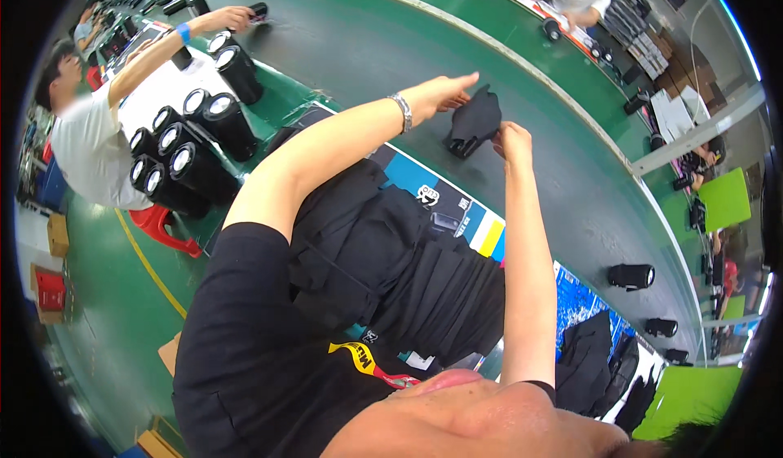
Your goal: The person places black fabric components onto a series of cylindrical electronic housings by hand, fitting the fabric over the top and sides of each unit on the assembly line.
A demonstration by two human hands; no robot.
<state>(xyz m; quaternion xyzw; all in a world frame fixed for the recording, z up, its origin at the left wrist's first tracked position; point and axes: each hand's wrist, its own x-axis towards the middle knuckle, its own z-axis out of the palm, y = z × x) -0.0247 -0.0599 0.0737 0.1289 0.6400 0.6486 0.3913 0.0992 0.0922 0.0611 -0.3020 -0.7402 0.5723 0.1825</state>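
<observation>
Over the dark conveyor belt, a black cloth pouch is stretched out in front of me, with a folded dark end at its bottom. My right hand pinches the pouch's right edge between thumb and fingers. To the left of it, my left hand is held with its fingers stretched out and the thumb apart, close to the cloth; whether its fingertips touch the pouch I cannot tell. Below my arms lies a big pile of folded black cloth pouches on the table before me.
Several black cylindrical speakers stand on a table to the left, where a co-worker reaches over the belt. A few more black cylinders lie on the belt at right. More black cloth lies right of my right arm.
</observation>
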